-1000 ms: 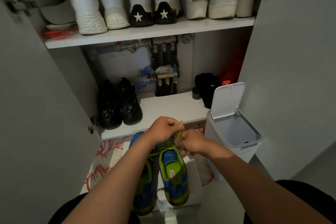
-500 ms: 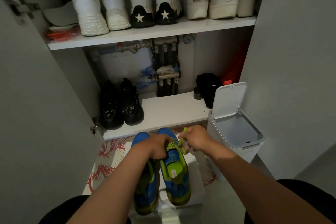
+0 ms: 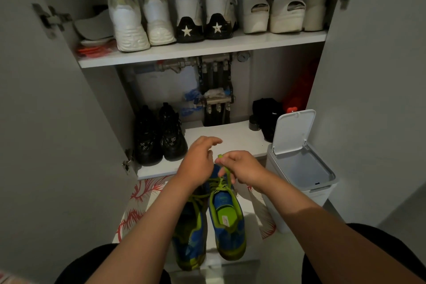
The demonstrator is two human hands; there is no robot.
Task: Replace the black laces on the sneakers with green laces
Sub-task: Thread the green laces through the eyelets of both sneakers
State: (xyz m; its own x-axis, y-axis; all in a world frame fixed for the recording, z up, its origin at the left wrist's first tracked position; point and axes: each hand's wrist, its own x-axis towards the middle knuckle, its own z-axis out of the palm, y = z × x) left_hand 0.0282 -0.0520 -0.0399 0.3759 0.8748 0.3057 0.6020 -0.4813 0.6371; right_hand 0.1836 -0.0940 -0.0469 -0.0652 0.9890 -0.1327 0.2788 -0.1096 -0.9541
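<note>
At 6 o'clock of the view: sneakers point(image 3: 228, 226), one pair, blue and green, side by side, toes toward 12 o'clock. They rested on a white stand point(image 3: 250, 226) over a red-and-white mat point(image 3: 136, 205). Both shoes showed green lacing across the tongue.

Lace point(image 3: 227, 174), green: ran up from the eyelets of the sneaker at 3 o'clock of the pair into the right hand, its tip poking out above the knuckles toward 12 o'clock.

Right hand point(image 3: 245, 168): over the toe end of that sneaker, thumb and fingers curled and pinching the lace.

Left hand point(image 3: 198, 161): just at 9 o'clock of the right hand, over the pair, fingers loosely extended toward 1 o'clock and gripping nothing visible. Contact between the two hands could not be made out.

Bin point(image 3: 321, 188), white, lid raised: on the floor at 3 o'clock of the sneakers.

Lower shelf point(image 3: 230, 138): at 12 o'clock of the hands, with black shoes point(image 3: 160, 138) at its 9 o'clock end.

Pipes point(image 3: 215, 99): against the back wall above that shelf.

Upper shelf point(image 3: 207, 49): a row of pale shoes, including a star-heeled pair point(image 3: 201, 27) at centre.
</note>
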